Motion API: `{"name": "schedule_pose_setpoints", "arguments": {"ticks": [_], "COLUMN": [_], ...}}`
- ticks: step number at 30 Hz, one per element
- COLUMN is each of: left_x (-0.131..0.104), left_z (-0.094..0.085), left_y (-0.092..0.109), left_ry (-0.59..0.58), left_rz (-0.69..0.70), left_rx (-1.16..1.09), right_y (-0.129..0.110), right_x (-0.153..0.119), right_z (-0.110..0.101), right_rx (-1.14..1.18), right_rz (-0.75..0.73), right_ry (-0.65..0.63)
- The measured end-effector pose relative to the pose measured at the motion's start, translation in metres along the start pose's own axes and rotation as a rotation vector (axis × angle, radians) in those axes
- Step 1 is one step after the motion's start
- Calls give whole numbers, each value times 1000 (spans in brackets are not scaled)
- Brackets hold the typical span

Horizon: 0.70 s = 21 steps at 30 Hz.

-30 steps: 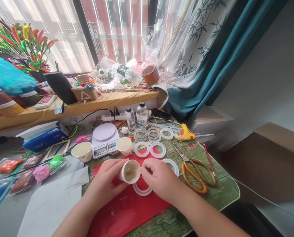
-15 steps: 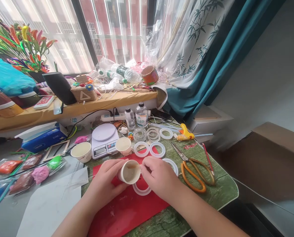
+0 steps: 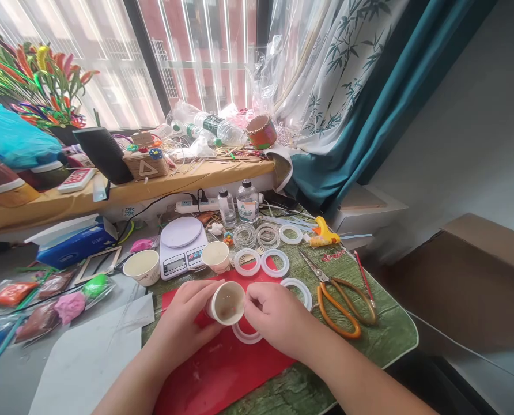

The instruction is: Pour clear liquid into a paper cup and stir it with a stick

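Observation:
My left hand [image 3: 192, 317] is wrapped round a white paper cup [image 3: 216, 308], tilted so its mouth faces me, with a cloudy liquid and small bubbles inside. My right hand [image 3: 272, 317] is closed in a pinch at the cup's right rim. The thin wooden stick in its fingers is mostly hidden now. Below the cup, a white ring mold [image 3: 248, 335] lies on a red sheet [image 3: 214, 377], partly covered by my right hand. Another ring mold [image 3: 307, 288] sits just beyond that hand.
Behind are two more paper cups [image 3: 142, 268], a kitchen scale [image 3: 181, 233], several ring molds [image 3: 275, 263] and two clear bottles [image 3: 247, 202]. Orange-handled scissors [image 3: 339, 308], a red pencil [image 3: 364, 276] and a yellow glue gun [image 3: 324, 233] lie right. Bags of colored clay [image 3: 15, 293] are left.
The stick, seen earlier across the cup's mouth, no longer shows clearly there. My right fingers have turned slightly at the rim. The left hand keeps the cup in nearly the same place.

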State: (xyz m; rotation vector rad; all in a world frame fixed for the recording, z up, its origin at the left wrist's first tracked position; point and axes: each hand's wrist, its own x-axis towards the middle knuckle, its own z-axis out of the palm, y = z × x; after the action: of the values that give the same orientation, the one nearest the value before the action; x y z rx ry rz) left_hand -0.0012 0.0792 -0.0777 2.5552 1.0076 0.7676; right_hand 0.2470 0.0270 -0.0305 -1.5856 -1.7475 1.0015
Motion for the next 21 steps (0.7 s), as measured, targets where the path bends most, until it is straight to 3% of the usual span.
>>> {"name": "schedule_pose_setpoints", "arguments": {"ticks": [4,7,16,21], "left_x": [0,0,1,1], "left_z": [1,2,1,0], "left_y": [-2,-3,0,0], "left_ry": [-12,-13,-19,-3], "left_rz": [-4,-3,-9,6], "left_rx": [0,1,5,4], "right_y": [1,1,4,4], "right_x": [-1,-2,0,-1], "right_z": [1,2,0,4], "right_rx": [-28,-3,-15,-2], "right_rz": [6,10,3,11], "right_ry": [69,18,75,21]}}
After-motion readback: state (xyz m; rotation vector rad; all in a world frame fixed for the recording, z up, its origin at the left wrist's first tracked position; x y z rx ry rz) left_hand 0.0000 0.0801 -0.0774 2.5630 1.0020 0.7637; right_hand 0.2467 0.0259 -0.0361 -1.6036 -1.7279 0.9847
